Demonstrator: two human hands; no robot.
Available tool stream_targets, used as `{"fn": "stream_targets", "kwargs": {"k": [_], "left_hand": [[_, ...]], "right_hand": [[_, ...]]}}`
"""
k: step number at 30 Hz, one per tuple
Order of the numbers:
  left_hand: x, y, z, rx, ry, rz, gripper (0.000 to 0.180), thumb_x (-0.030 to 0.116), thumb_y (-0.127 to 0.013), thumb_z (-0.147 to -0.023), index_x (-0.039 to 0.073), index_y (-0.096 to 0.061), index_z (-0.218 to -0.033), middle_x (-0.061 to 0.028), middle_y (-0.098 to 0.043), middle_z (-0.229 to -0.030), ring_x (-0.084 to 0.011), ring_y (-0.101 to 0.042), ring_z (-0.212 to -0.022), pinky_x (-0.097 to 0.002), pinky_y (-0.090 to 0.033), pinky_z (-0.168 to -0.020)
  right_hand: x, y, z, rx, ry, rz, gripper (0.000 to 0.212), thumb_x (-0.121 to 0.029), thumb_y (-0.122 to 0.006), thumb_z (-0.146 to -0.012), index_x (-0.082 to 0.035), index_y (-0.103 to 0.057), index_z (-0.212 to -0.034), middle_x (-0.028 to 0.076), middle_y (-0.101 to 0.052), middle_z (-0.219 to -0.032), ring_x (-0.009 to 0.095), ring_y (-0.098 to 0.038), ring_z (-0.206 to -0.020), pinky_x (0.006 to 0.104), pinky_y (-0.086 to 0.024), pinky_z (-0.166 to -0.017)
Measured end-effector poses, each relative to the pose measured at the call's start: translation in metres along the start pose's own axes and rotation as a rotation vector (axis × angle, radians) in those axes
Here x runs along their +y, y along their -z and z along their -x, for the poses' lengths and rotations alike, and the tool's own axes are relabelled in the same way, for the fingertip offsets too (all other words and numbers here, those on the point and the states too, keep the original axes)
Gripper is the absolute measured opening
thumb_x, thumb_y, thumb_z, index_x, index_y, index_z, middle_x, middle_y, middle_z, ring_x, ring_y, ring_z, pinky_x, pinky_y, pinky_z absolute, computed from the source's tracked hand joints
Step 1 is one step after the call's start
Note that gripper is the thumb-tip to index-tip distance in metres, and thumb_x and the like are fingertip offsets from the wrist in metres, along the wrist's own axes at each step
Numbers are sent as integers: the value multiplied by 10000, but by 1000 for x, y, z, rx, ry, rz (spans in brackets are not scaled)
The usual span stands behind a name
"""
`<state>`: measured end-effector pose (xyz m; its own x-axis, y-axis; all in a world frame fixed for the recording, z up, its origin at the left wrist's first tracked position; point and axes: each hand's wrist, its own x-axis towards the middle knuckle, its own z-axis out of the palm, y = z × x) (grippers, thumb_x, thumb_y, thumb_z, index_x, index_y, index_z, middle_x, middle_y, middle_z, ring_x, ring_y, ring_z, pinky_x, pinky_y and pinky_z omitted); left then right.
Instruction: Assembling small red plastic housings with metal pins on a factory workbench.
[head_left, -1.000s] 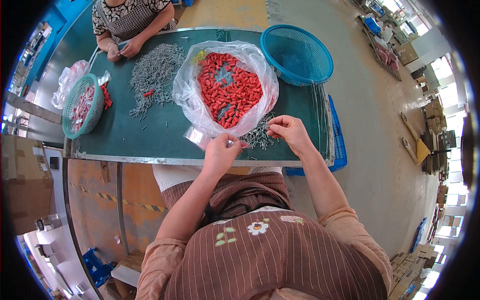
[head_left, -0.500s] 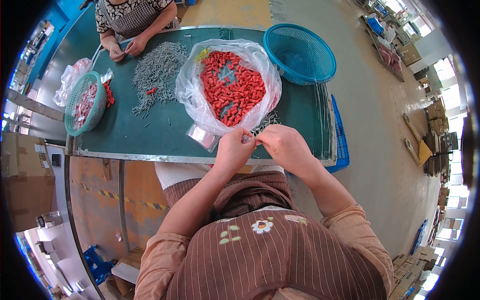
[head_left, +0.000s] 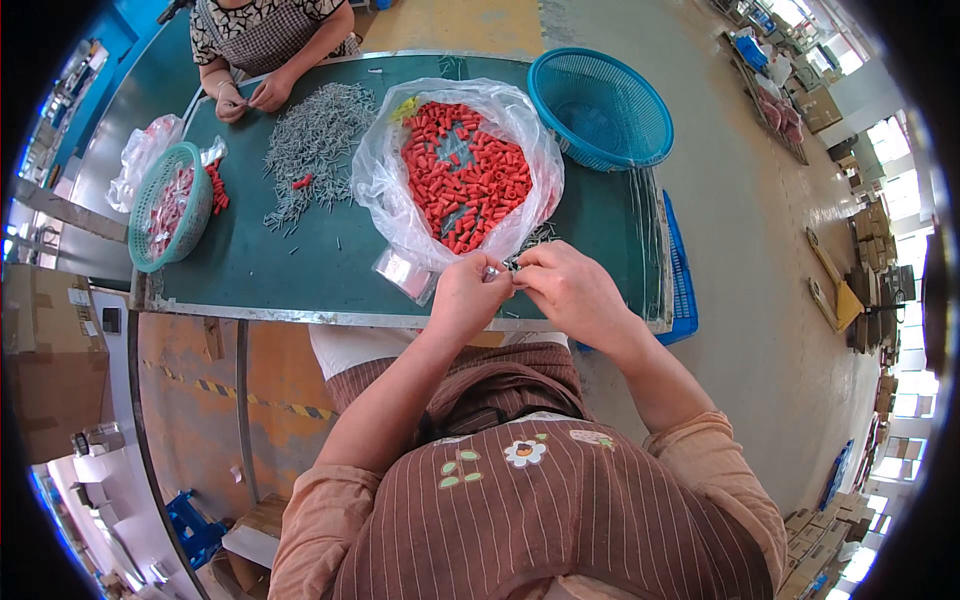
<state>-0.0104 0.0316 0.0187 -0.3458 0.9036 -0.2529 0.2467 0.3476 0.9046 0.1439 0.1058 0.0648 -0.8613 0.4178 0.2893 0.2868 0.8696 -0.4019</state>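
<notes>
At the table's near edge my left hand [head_left: 468, 292] is closed, thumb against fingers, on a small clear, shiny piece [head_left: 491, 272] that looks like plastic film. My right hand [head_left: 566, 290] meets it there, its fingertips pinched together. What the right fingers hold is too small and hidden to name. Just beyond both hands lies an open clear plastic bag [head_left: 372, 160] with many red ribbed plugs [head_left: 480, 185] in it. Grey screw-like pieces [head_left: 541, 236] lie beside the bag, partly behind my right hand. A stack of small clear packets [head_left: 403, 274] sits left of my left hand.
A large heap of grey screw-like pieces [head_left: 318, 140] spreads over the green table [head_left: 330, 280]. A green basket [head_left: 202, 205] of packets stands left, a blue basket [head_left: 640, 150] at the far right corner. Across the table, a co-worker's hands [head_left: 250, 100] handle something small.
My right hand has shifted slightly and its fingers have drawn up, uncovering small dark pieces by the fingertips. My left hand stays almost in place.
</notes>
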Motion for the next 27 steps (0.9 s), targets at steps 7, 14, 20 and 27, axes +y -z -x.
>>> {"fn": "stream_targets", "kwargs": {"k": [7,14,20,27], "left_hand": [[-1,9,0,-251,138,314,254,256,-655,-835,7,-648,-885,-33,-674,-724,-91,-587,-631,-263,-469,-569],[6,8,12,-255,11,224,171,213,-676,-838,45,-658,-867,-1,-661,-753,-28,-545,-633,-197,-392,-427],[9,7,18,-159,-108,101,155,172,-719,-806,32,-655,-822,19,-639,-715,-25,-524,-618,-215,-418,-460],[11,2,26,-40,-352,-17,138,113,-703,-798,-4,-640,-837,-41,-639,-738,-88,-546,-615,-262,-461,-591]], "right_hand": [[12,-7,7,-83,-134,-116,74,-82,-619,-756,-41,-642,-813,105,-593,-873,281,-589,-862,360,-481,-725],[19,-9,13,-84,-452,-743,109,-53,-667,-763,-16,-621,-855,63,-586,-809,162,-592,-774,288,-464,-717],[23,3,18,-160,-538,-913,126,-11,-671,-783,-17,-605,-891,8,-550,-898,61,-524,-755,224,-434,-658],[12,6,15,-108,-316,-571,129,-3,-668,-765,-31,-610,-876,8,-558,-895,78,-529,-747,236,-441,-660]]}}
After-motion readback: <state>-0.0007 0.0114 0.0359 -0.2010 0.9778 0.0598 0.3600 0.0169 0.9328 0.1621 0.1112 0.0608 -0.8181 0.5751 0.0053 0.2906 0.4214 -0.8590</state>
